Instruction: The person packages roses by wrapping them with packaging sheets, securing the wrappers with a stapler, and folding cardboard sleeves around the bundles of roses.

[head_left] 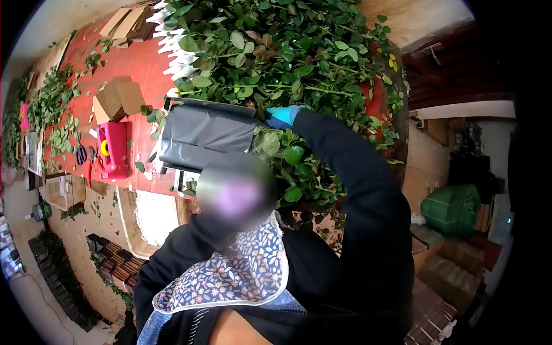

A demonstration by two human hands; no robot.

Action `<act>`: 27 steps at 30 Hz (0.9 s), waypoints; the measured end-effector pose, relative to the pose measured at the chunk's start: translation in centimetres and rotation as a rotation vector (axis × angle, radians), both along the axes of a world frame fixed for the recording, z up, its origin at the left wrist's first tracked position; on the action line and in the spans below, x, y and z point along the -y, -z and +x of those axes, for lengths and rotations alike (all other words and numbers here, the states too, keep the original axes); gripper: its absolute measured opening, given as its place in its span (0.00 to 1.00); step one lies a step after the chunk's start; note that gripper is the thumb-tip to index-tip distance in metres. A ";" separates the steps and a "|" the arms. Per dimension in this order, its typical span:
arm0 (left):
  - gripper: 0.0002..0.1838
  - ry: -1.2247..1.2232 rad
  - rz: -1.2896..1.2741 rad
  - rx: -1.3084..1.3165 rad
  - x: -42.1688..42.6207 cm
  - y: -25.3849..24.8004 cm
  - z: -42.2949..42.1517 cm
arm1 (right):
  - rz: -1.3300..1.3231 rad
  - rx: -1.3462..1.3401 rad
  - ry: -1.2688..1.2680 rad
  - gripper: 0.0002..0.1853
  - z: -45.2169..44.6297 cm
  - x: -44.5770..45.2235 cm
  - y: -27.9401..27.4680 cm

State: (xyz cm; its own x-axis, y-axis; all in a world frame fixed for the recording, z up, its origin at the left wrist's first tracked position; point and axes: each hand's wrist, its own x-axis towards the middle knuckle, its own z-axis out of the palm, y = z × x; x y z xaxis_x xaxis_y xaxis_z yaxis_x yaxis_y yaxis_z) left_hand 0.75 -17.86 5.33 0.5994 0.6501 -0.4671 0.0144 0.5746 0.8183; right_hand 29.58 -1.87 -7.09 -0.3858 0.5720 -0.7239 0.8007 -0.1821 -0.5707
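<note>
My right hand, in a turquoise and dark blue glove, reaches to the right end of a black-lined tray. Its fingers look bent together among the leaves there; what they hold is hidden. Leafy green rose stems lie in a thick pile beyond and to the right of the tray, with white-wrapped heads at their left end. More leaves hang just below my right hand. My left arm runs up toward a blurred patch in front of the tray, where my left hand cannot be made out.
On the red table stand a pink tape dispenser, scissors, red-handled pruners and folded cardboard. A crate with white contents sits below the table edge. A green bundle and cartons stand at the right.
</note>
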 end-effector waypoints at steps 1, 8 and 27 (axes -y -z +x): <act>0.11 0.017 -0.037 -0.055 0.2 0.1 -0.2 | 0.139 0.026 -0.196 0.17 0.4 -0.5 1.8; 0.07 -0.101 -0.368 0.098 4.5 4.1 1.6 | 0.037 0.144 -0.111 0.14 -0.6 -1.3 -2.2; 0.08 -0.291 -0.324 0.231 5.9 1.6 1.2 | 0.686 0.366 -0.901 0.10 -9.8 17.1 -15.4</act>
